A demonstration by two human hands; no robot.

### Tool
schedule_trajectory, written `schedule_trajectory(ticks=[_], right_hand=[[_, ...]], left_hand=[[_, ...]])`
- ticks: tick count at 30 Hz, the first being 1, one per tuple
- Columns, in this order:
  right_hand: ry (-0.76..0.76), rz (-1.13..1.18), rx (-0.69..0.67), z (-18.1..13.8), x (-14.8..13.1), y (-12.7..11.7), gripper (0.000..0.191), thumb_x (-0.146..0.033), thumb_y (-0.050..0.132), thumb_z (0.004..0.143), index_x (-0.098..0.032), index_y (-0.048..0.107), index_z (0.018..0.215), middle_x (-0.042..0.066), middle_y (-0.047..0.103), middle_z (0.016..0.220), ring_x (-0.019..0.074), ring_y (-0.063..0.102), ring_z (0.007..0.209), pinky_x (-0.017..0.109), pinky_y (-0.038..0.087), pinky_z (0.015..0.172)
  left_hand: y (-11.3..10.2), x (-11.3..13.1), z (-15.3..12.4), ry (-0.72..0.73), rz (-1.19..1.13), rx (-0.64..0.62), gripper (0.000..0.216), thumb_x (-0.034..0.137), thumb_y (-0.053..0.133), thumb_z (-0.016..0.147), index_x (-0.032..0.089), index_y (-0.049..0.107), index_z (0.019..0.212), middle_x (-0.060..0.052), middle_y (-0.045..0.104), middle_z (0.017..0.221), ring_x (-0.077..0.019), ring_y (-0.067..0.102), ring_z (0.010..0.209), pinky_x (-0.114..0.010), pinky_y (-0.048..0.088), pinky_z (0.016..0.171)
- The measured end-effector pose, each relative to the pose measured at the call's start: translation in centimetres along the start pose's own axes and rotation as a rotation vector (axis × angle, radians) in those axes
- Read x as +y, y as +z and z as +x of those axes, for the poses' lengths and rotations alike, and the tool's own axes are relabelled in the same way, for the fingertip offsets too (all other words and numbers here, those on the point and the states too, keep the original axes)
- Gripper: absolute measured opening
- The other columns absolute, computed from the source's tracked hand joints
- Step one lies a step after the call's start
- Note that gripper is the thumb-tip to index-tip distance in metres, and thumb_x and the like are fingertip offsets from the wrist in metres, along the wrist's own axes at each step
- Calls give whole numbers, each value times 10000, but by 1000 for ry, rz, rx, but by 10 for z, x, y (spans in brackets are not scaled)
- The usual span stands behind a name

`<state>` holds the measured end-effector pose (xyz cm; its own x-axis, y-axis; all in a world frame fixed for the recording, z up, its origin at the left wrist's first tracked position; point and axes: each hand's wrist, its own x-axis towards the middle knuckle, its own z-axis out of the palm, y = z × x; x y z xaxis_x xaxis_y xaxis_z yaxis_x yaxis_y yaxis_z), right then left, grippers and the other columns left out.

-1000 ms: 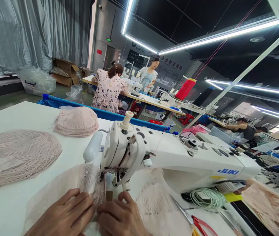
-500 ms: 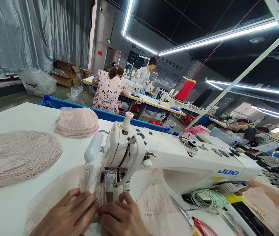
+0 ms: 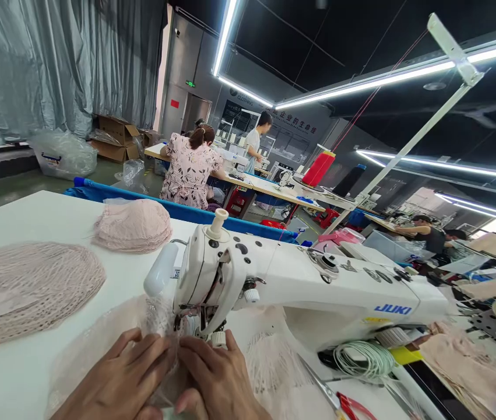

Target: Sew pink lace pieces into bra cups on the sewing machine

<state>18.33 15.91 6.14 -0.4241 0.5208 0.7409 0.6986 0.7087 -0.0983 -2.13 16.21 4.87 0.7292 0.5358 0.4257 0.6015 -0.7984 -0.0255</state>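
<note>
left hand (image 3: 125, 373) and right hand (image 3: 217, 370) press unclenched fingers (image 3: 145, 352) on lace (image 3: 157, 315) beside a sewing machine (image 3: 300, 286) (lettered "juki").

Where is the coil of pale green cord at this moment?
In the head view, the coil of pale green cord lies in the lower right, below the blue JUKI lettering, right of the right hand and just left of a yellow piece.

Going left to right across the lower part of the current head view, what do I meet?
Large stack of lacy pieces → left hand → right hand → red-handled scissors → peach fabric at far right.
</note>
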Motion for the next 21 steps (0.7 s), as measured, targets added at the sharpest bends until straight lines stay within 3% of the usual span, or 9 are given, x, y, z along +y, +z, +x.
schedule_trajectory(ticks=[5,10,15,17,21], right_hand=[[110,-85,-64,-18,7,14,715,-679,103,987,-228,624,1176,52,741,943,229,698,785,417,435,857],[76,-98,-42,-23,12,21,713,-673,96,988,-229,604,1219,43,726,1082,223,697,777,435,426,938],[54,-144,-75,-19,11,16,719,-648,71,997,-207,595,1215,57,733,1043,238,695,805,437,426,903],[51,-155,-72,-15,9,12,715,-648,77,998,-210,605,1200,59,737,1009,235,692,784,425,434,860],[-38,-102,-5,-6,6,4,701,-612,65,1021,-211,640,1019,21,742,955,146,609,551,336,381,625]], left_hand=[[5,-14,3,60,83,212,404,220,509,904,218,545,1307,-29,643,1259,-241,543,1167,-395,270,1089],[11,-18,2,74,60,180,413,304,534,938,219,535,1342,-45,632,1289,-245,513,1220,-395,253,1111],[7,-12,4,-94,-22,-28,451,289,683,858,247,573,1293,-46,625,1296,-252,539,1195,-402,330,1095],[13,-12,0,-79,-33,-18,491,292,685,843,229,555,1313,-66,606,1325,-265,530,1210,-409,341,1095],[29,-8,-10,15,-36,-18,447,303,621,862,237,571,1301,-61,660,1228,-265,569,1137,-406,385,1034]])
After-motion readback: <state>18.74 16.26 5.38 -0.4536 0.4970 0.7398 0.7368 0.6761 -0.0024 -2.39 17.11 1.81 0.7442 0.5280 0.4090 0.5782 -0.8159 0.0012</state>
